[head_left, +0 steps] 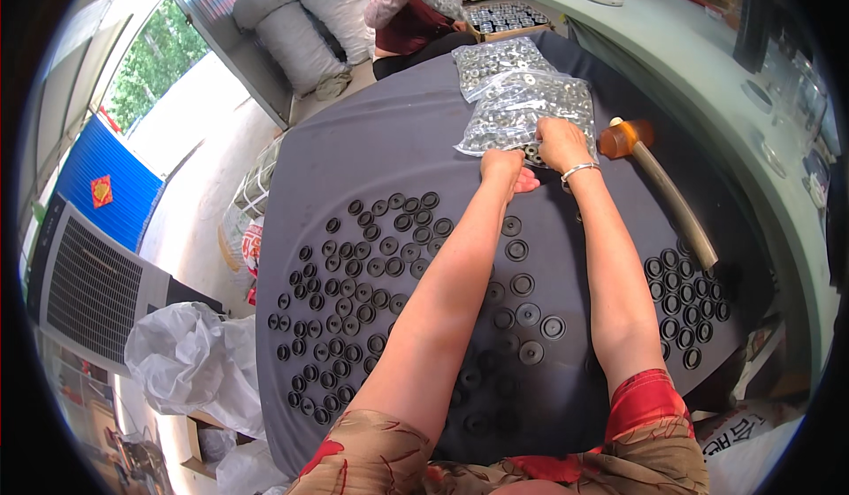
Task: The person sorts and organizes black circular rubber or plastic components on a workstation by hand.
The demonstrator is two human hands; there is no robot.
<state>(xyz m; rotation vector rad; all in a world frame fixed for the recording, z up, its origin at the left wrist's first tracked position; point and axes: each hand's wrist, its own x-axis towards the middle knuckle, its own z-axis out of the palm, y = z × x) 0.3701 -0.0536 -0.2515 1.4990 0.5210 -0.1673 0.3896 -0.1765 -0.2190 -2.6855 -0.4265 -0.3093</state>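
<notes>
At the far side of the table, a clear plastic bag [517, 110] full of small, shiny, ring-shaped metal parts lies with its near edge toward me. My right hand [563, 145], wearing a bracelet, is closed on that edge. My left hand [507, 173] is just below the bag's mouth, its visible fingers stretched to the right, palm partly upward; its thumb side is hard to make out. A few metal parts [533, 153] show between the two hands. Behind lies another filled bag [500, 60]. Many black round rings [351, 266] are spread over the dark cloth to the left.
A mallet [665, 190] with an amber head lies right of the bags. More black rings [679, 293] are grouped at the right edge. A pale green counter [659, 39] curves along the right. Across the table, a person [409, 17] holds up a bag near a tray of parts [506, 19].
</notes>
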